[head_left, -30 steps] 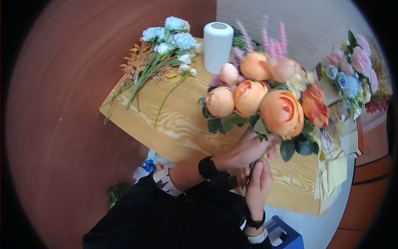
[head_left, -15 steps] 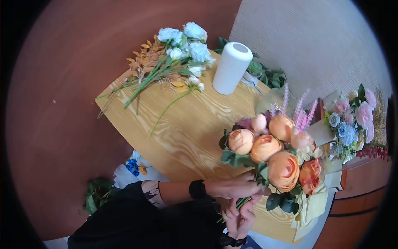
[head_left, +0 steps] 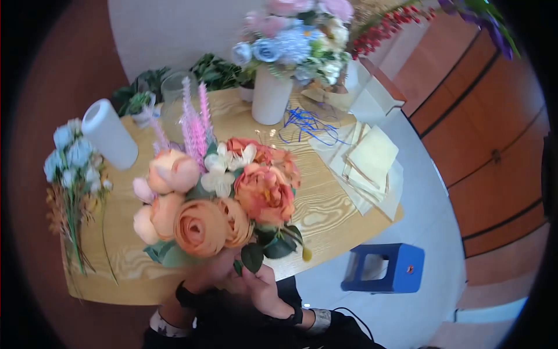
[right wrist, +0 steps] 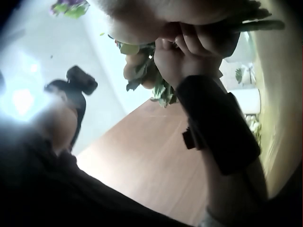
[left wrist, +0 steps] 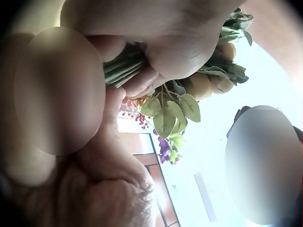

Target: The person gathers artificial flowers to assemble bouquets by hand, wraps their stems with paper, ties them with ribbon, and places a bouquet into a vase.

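A bouquet of artificial flowers, with large orange and peach blooms, pink spikes and white petals, is held upright over the table's front edge. My left hand grips its stems just under the blooms. Beside it, my right hand also holds the bunch, its thumb close to a dark green leaf. In the left wrist view the green stems pass between the curled fingers of both hands. The right wrist view shows a stem end sticking out past the hands.
On the wooden table lie blue and white flowers at left, near a white vase. Behind are a filled vase, blue ribbon and pale wrapping sheets. A blue stool stands on the floor at right.
The head view has swung to the right, bringing the filled vase and blue stool into fuller view. Both hands keep hold of the bouquet, whose red-orange blooms now face the camera more.
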